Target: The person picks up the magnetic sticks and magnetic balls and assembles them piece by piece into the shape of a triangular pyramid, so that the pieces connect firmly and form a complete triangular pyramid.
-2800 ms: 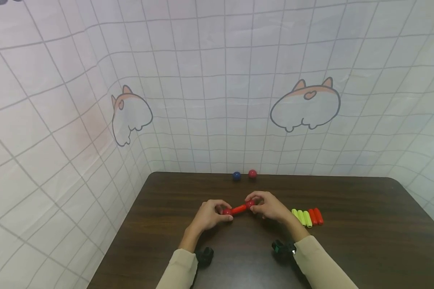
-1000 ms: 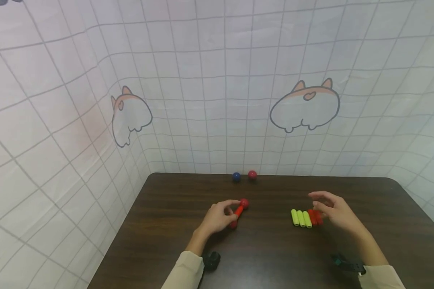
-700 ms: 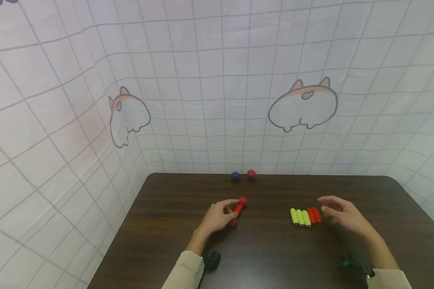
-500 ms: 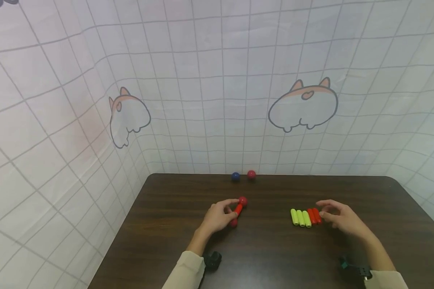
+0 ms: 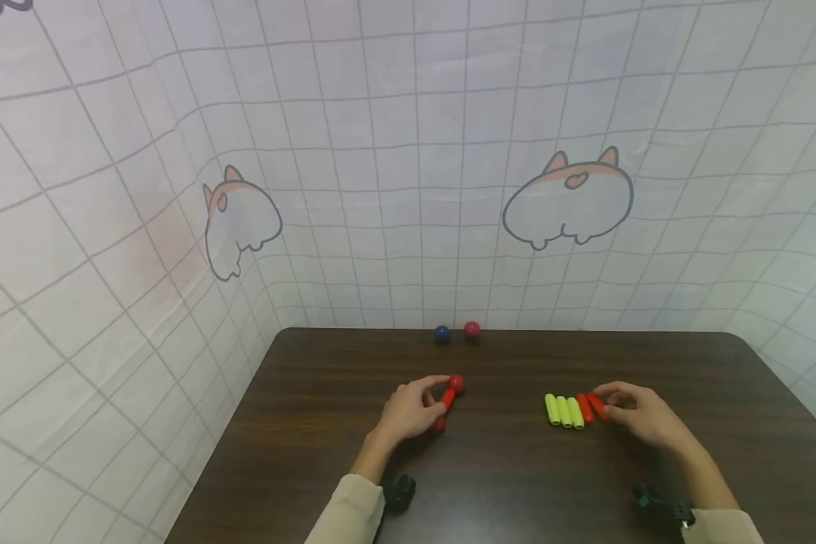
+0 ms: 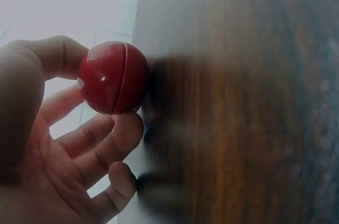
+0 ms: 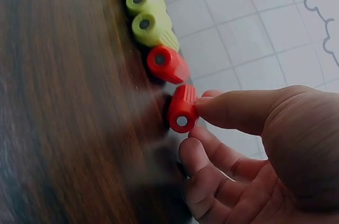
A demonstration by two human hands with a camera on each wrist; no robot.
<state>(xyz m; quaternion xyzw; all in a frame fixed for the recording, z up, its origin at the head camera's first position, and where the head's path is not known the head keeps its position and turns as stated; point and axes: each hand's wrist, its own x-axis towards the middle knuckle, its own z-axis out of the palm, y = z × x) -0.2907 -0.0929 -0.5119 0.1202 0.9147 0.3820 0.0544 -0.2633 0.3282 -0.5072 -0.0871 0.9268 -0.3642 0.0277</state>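
My left hand (image 5: 408,410) pinches a red magnetic rod (image 5: 447,399) that has a red ball at each end, slanting away from me on the table. In the left wrist view the near ball (image 6: 114,78) sits between thumb and fingers and hides the rod. Over to the right, my right hand (image 5: 642,414) holds the outermost red rod (image 7: 183,110) between thumb and fingers. This rod is turned at an angle to its neighbour, a second red rod (image 5: 585,408), with a round metallic tip facing the wrist camera. Three yellow-green rods (image 5: 565,412) lie side by side left of the red ones.
A blue ball (image 5: 442,333) and a loose red ball (image 5: 472,329) stand at the back edge of the dark wooden table (image 5: 687,363). Behind it and on the left hang white gridded sheets (image 5: 408,189) with cartoon prints. Black wrist cameras (image 5: 400,492) sit below both hands.
The right hand let go of the ball-and-rod piece, moved right and took hold of the outermost red rod, which tilted. The left hand turned its piece from nearly crosswise to slanting away.
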